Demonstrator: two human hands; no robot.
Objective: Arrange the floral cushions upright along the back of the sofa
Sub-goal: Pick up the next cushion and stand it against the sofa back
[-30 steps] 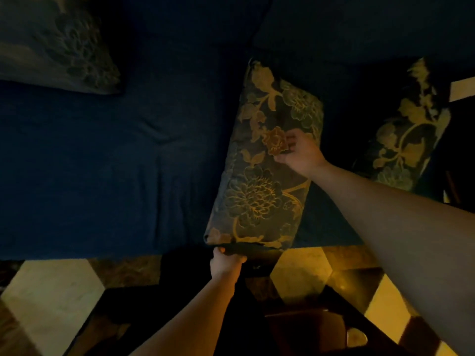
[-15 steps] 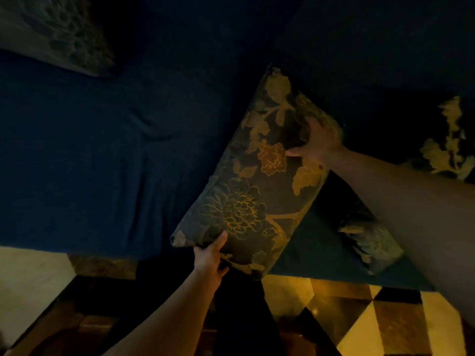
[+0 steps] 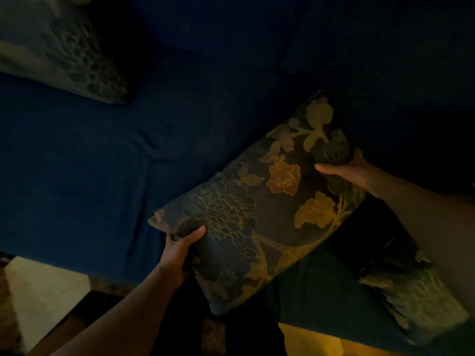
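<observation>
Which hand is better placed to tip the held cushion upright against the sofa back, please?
Probably the right hand: it grips the floral cushion's far end nearest the sofa back, while the left hand holds the near end.

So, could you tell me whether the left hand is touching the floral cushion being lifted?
Touching. The head view shows the left hand gripping the floral cushion's lower-left edge, thumb pressed on its face.

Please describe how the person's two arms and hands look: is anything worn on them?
Both forearms are bare up to the frame edge, with no sleeves in view. The left hand and the right hand show no gloves. No watch or bracelet is visible at either wrist; the dim light hides any rings or finer marks.
</observation>
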